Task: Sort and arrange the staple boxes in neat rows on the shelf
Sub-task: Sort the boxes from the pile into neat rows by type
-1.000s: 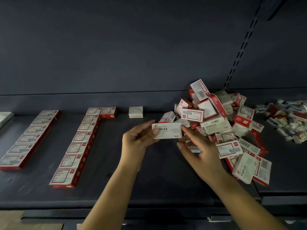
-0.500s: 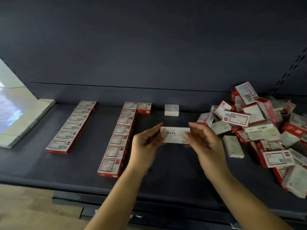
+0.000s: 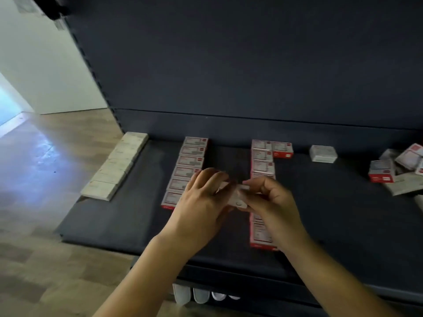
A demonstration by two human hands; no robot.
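Since half a second ago my view has swung left: the loose pile (image 3: 402,167) that filled the right side now sits at the 3 o'clock edge, and the wooden floor (image 3: 57,156) and pale wall show at 9 to 11 o'clock. I still pinch the white staple box (image 3: 235,195) between both hands, left hand (image 3: 201,202) and right hand (image 3: 272,202), fingers curled on its ends, above the dark shelf (image 3: 343,213) at centre. My hands hide parts of two red-and-white rows (image 3: 192,156). A white row (image 3: 119,165) runs at 9 o'clock; a lone white box (image 3: 323,153) sits at 2 o'clock. The held box is blurred.
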